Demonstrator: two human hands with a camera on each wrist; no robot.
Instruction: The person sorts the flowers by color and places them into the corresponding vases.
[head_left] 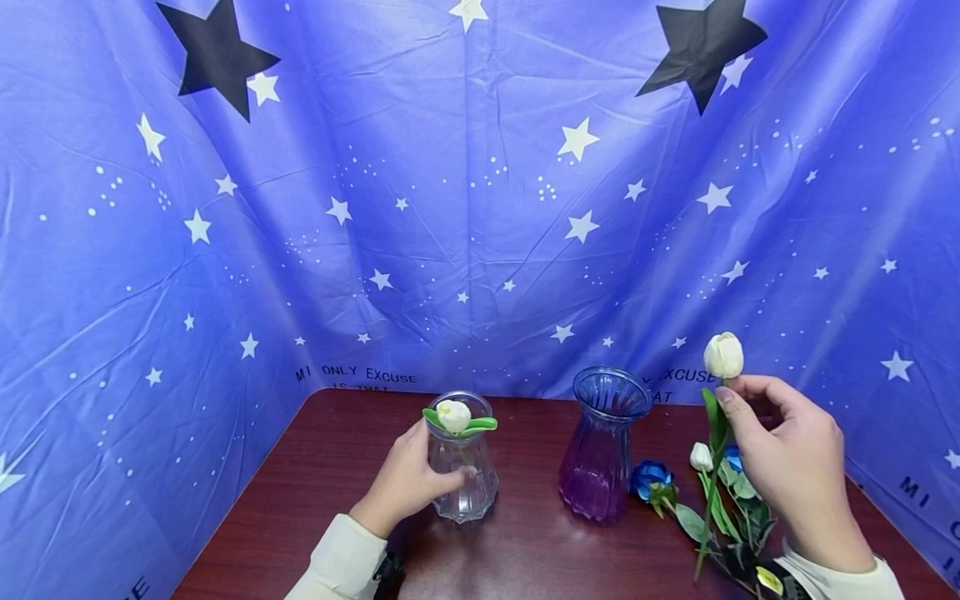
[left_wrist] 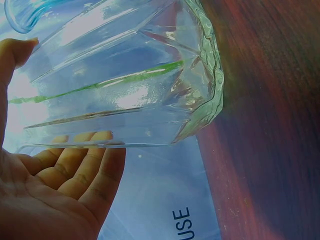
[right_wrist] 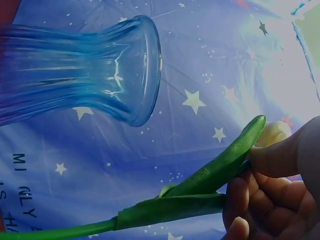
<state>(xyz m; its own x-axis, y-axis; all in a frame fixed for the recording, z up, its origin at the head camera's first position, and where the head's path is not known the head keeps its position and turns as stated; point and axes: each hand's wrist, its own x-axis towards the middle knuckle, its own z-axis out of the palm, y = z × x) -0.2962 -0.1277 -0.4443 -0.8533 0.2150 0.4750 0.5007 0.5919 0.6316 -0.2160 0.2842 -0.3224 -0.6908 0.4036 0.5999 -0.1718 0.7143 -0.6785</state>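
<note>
My left hand (head_left: 411,477) holds a clear glass vase (head_left: 467,492), thumb across its front and fingers along the far side. A white tulip (head_left: 454,416) stands in that vase, its two green leaves spread over the rim; its stem (left_wrist: 107,85) shows through the glass in the left wrist view. On the right, my right hand (head_left: 802,450) pinches another white tulip (head_left: 723,356) just below the bloom. This tulip hangs upright, its green leaf (right_wrist: 215,167) and stem pointing down. The blue-purple glass vase (head_left: 600,467) stands between the hands, apart from both.
Beside the blue-purple vase a blue rose (head_left: 652,481) lies on the dark red wooden table (head_left: 337,450). Another white tulip (head_left: 701,457) and more leafy stems lie under my right hand. A blue star-printed cloth (head_left: 480,250) hangs behind and at the sides.
</note>
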